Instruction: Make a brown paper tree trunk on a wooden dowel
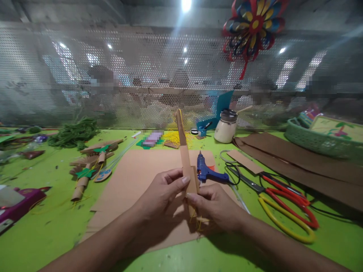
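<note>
A long brown cardboard strip [185,158] stands tilted up in front of me, with a yellow edge at its top and yellow strands at its lower end. My left hand [163,194] pinches it from the left between thumb and fingers. From the right, my right hand [218,207] grips its lower part, where a second folded cardboard layer shows. Beneath both hands lie flat sheets of brown cardboard [133,173]. Just right of the strip rests a blue glue gun [210,172]. What the curled fingers behind the strip touch is hidden.
Large scissors [286,211] with red and yellow handles lie at right, near dark brown sheets [297,166] and a green basket [320,136]. A jar [226,126] stands behind. Cardboard figures [82,181], green strands [75,132] and a purple object [21,204] are at left.
</note>
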Demonstrator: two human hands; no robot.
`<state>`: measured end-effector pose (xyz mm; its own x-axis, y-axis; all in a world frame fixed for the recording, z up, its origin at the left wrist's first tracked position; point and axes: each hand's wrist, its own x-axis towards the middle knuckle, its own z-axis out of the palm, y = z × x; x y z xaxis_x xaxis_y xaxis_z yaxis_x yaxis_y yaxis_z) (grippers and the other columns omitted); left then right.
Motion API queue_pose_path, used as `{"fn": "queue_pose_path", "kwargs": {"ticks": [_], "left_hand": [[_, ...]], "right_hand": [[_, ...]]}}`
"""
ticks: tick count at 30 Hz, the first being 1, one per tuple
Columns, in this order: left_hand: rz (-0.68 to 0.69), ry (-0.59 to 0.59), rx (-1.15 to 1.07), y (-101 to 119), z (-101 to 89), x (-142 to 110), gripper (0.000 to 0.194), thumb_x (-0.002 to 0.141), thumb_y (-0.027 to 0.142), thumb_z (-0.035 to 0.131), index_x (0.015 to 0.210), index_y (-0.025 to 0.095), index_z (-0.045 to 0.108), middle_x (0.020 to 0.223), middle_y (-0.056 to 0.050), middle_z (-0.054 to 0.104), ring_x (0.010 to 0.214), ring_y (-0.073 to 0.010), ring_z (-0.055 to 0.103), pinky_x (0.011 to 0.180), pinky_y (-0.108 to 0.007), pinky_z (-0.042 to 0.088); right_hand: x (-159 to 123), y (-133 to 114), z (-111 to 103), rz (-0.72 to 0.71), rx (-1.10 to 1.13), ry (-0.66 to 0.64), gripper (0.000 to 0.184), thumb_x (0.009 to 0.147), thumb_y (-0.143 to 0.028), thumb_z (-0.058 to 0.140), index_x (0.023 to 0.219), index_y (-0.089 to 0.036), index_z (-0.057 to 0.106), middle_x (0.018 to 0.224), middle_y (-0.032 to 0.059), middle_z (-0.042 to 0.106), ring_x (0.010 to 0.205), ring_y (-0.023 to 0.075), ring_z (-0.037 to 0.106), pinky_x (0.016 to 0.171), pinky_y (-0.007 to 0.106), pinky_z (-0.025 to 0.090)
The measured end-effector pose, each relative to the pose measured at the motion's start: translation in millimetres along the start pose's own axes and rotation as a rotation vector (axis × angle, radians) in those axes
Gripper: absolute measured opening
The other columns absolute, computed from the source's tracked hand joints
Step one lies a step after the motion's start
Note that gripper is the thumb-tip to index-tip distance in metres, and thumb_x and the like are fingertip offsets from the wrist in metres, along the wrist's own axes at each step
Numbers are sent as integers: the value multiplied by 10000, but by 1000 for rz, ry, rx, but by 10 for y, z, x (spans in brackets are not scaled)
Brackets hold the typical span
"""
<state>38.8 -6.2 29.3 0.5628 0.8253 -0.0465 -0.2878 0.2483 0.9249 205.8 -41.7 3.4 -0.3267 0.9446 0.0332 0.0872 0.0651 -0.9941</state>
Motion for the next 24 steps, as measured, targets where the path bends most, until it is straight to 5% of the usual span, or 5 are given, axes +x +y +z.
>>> {"fn": "queue_pose_path", "kwargs": {"ticks": [9, 16, 24], "left_hand": [[10, -67, -22, 24, 34, -24, 145, 823, 230, 689, 890, 108, 732, 808, -84, 722, 693, -153, 661, 685, -245, 527], [28, -15, -31, 9, -25, 34, 180, 821, 214, 694, 971, 122, 731, 832, -89, 738, 739, -161, 673, 726, -255, 525], [10, 48, 11, -28, -40, 66, 257, 772, 278, 748, 978, 124, 738, 885, -104, 750, 770, -181, 687, 741, -261, 517]], "right_hand": [[5, 60, 8, 63, 57, -46, 623, 734, -693, 633, 722, -78, 729, 635, 36, 538, 599, 122, 424, 576, 281, 359], [-6, 22, -23, -46, -58, -53, 457, 818, -565, 618, 734, -125, 702, 676, 43, 591, 625, 140, 501, 597, 296, 403], [8, 23, -32, -258, -433, 225, 295, 884, -360, 575, 645, -188, 553, 624, 3, 540, 601, 137, 468, 583, 285, 357]]}}
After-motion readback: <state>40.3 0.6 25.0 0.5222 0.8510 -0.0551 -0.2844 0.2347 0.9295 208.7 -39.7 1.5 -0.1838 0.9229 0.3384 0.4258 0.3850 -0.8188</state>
